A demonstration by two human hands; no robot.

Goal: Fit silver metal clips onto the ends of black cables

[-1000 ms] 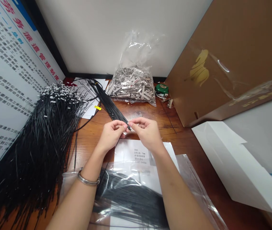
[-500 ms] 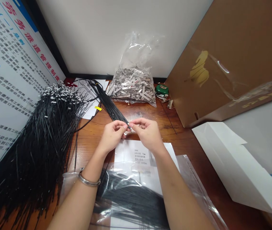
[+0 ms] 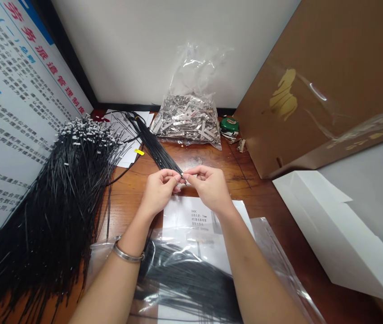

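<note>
My left hand (image 3: 160,191) is closed in a pinch, thumb against forefinger, on what looks like the end of a thin black wire. Right beside it, my right hand (image 3: 211,187) pinches at the same spot, where a tiny whitish tip shows between the fingertips. The fingers hide most of this piece. Just behind them, the near end of a tied bundle of black wires (image 3: 160,150) lies on the wooden table. Below my hands are a printed paper sheet (image 3: 178,211) and a clear plastic bag of black wires (image 3: 191,274).
A large heap of black wires with white ends (image 3: 60,202) fills the left side. At the back sit a clear bag of small metal pieces (image 3: 188,119) and a green tape measure (image 3: 229,125). A brown carton (image 3: 329,81) and a white box (image 3: 329,234) stand on the right.
Both hands stay pinched together at nearly the same place, with only slight finger movement. The whole view has shifted a little.
</note>
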